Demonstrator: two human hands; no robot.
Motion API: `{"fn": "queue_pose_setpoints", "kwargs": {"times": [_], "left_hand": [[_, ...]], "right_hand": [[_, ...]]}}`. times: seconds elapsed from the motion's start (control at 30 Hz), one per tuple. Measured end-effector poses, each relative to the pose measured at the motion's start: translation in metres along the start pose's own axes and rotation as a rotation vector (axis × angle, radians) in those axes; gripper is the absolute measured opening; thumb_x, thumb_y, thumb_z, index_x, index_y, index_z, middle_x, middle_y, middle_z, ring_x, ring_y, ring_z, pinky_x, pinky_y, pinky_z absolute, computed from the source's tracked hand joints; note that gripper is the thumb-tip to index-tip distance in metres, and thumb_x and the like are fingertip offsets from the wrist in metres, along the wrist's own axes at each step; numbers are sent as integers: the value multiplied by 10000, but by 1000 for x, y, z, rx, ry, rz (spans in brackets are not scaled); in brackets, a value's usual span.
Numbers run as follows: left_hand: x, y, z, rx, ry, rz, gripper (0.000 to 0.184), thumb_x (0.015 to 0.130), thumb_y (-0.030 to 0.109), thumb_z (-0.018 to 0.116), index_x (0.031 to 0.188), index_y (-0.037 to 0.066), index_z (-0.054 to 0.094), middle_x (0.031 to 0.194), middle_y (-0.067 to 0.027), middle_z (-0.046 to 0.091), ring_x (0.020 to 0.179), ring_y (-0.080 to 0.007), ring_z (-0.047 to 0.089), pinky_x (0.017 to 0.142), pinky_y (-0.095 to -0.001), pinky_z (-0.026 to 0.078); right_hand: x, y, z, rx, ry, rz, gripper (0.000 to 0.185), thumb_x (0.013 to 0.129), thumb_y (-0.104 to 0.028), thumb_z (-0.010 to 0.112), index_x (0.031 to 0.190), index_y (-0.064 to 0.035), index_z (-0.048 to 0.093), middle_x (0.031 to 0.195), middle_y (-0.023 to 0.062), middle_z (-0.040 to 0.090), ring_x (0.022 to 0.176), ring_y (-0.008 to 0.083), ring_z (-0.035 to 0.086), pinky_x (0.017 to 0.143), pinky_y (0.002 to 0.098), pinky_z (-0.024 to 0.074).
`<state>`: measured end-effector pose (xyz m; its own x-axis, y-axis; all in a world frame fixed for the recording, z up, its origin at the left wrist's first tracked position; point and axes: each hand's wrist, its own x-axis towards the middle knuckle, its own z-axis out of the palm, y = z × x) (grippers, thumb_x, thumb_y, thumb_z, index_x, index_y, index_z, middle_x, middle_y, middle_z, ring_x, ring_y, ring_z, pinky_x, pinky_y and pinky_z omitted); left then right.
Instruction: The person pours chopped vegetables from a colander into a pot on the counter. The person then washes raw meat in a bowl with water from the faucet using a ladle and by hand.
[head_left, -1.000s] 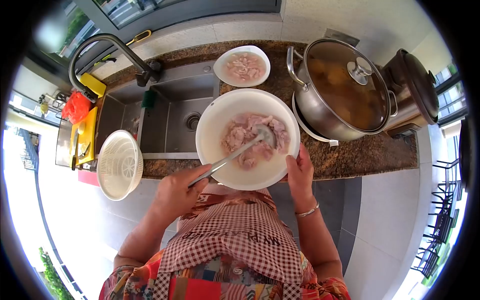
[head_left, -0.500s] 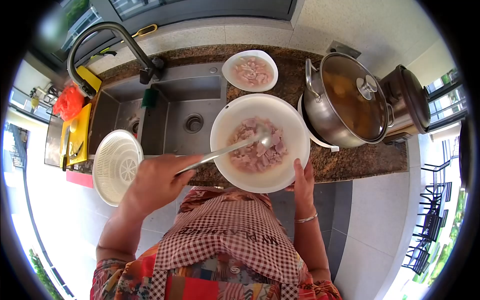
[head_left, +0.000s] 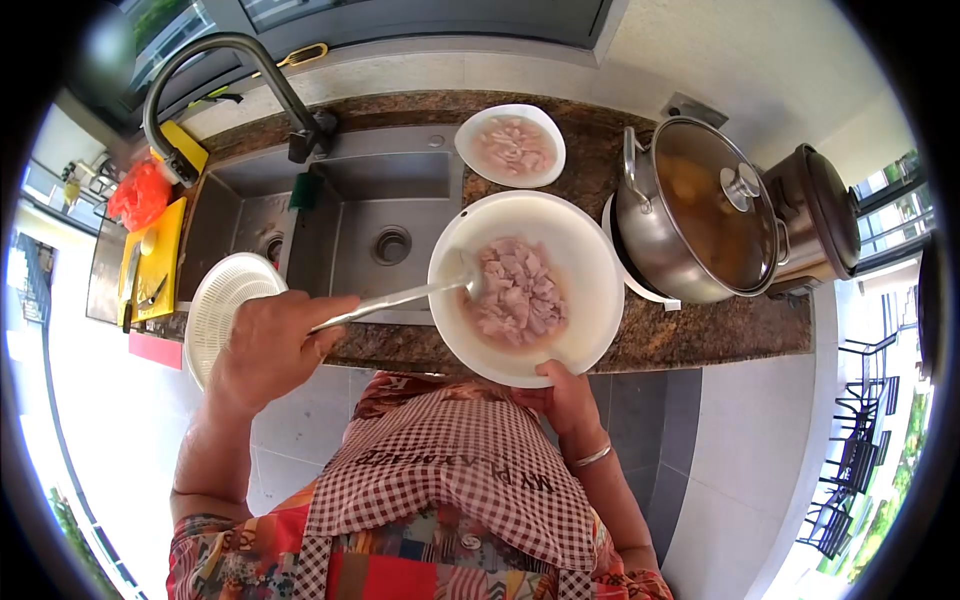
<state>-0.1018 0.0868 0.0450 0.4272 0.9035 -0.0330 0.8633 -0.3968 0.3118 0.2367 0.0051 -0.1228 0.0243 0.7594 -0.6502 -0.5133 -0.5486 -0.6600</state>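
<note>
My left hand (head_left: 268, 345) is closed around the handle of a long metal spoon (head_left: 385, 303). The spoon's head rests inside a large white bowl (head_left: 590, 235), at the left side of a heap of pale pink meat pieces (head_left: 520, 290) in a little cloudy liquid. With the thumb over the near rim, my right hand (head_left: 568, 400) grips the bowl; its other fingers are partly hidden beneath. Below my left hand, a white slotted colander (head_left: 215, 300) sits at the counter's front edge, partly covered by that hand.
Left of the bowl is a double steel sink (head_left: 395, 190) with a tall faucet (head_left: 290, 100). Behind it stands a smaller white bowl (head_left: 470, 140) of meat in liquid. A lidded steel pot (head_left: 640, 235) is on the right. A knife lies on a yellow cutting board (head_left: 165, 250) at far left.
The spoon has moved left through the meat, from the upper right of the heap to its left edge. My right hand has shifted left along the bowl's near rim.
</note>
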Motion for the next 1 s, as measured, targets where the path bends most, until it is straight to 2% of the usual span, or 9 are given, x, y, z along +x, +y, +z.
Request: {"fn": "queue_pose_setpoints", "kwargs": {"times": [0.1,0.2,0.33,0.43,0.57,0.67,0.77,0.87,1.0], "left_hand": [[0,-6,25,-152,38,70,326,886,144,762,1212,145,759,977,-146,765,826,-311,730,733,-412,576],[4,0,65,-257,101,91,365,890,171,736,1254,197,735,878,-134,729,815,-345,701,724,-452,557],[-8,1,75,-399,201,110,363,911,180,716,1274,160,722,848,-142,700,732,-351,687,631,-441,542],[-15,-3,62,-308,297,55,348,914,176,711,1261,150,729,820,-138,693,682,-345,678,597,-426,541],[-18,-13,64,-128,224,-159,356,887,140,734,1243,156,735,894,-127,720,722,-317,698,643,-416,560],[-33,-20,75,-225,234,-163,357,889,146,735,1246,155,736,920,-128,723,740,-310,708,654,-420,568],[-51,-22,55,-270,242,-168,365,888,121,732,1253,142,734,912,-123,728,750,-302,716,664,-422,574],[-62,-30,51,-308,391,-165,373,886,84,725,1256,133,734,898,-113,726,730,-285,711,652,-410,575],[-70,-41,47,-150,391,-222,368,874,52,722,1234,126,739,881,-96,714,700,-275,698,623,-393,571]], "right_hand": [[4,-3,4,-34,57,16,402,911,-106,573,1257,96,592,1124,201,713,907,300,752,688,387,668],[1,-18,12,-148,32,-48,407,910,-120,574,1248,107,590,1111,207,711,922,306,749,671,389,668],[2,-32,13,-182,43,-57,424,898,-117,586,1262,101,585,1102,207,708,927,298,748,665,388,668],[8,-33,19,-168,49,-35,439,888,-97,580,1280,100,569,1114,205,701,898,299,751,645,385,673],[12,-37,43,-222,23,-49,492,873,-65,560,1332,106,516,1139,205,687,862,302,755,620,383,681],[24,-40,52,-230,-1,-93,546,864,-50,553,1381,102,472,1159,203,679,868,304,755,623,384,684],[37,-42,61,-269,6,-142,576,858,-49,553,1406,97,451,1180,205,669,892,307,754,633,377,685],[39,-50,80,-325,16,-201,585,857,-54,555,1411,99,444,1194,208,659,915,308,751,643,366,686],[50,-57,96,-380,20,-229,593,856,-68,563,1412,100,441,1194,210,655,923,303,747,657,361,686]]}}
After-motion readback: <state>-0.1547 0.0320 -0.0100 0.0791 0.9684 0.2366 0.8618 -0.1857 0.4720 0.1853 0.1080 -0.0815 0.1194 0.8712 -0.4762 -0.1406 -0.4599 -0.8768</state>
